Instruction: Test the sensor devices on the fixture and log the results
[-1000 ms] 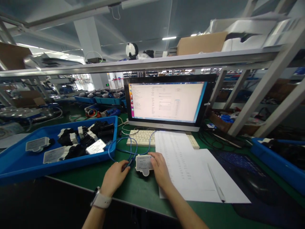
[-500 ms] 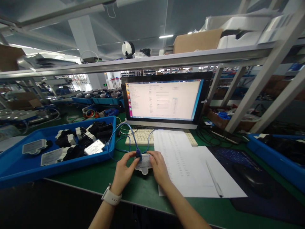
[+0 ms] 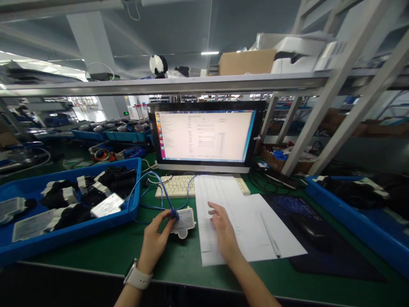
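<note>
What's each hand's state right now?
Left hand: closed, pinching the blue cable's plug at the module.
Right hand: open, fingers loosely curved, nothing visibly held, over the papers.

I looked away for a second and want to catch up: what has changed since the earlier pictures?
The right hand has let go of the pale module and moved right, over the printed papers. The left hand, already holding the blue plug, has brought it rightward from beside the module to over its left part. The pen and keyboard stayed put.
</note>
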Available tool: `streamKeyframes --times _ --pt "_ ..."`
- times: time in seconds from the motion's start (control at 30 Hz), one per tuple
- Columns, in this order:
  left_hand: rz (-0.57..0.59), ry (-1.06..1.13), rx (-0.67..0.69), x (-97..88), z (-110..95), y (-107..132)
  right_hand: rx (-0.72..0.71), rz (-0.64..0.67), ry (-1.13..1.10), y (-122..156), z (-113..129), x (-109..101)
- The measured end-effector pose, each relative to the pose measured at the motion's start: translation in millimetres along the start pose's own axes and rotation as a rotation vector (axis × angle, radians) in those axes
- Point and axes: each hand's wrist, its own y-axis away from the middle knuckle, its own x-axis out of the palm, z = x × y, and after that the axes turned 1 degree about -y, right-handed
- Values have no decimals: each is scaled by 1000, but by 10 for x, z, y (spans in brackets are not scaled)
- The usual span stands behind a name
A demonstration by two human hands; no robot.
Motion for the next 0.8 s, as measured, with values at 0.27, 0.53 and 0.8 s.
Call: streamKeyframes --times 0.27,0.53,0.8 --pt "-83 -86 270 38 109 39 -176 -342 961 -70 -422 -2027" --pt "-117 -156 374 35 65 35 -53 -255 1155 274 -1082 -2791" --pt "-119 -166 371 27 63 27 68 -179 1217 258 -1097 -2699"
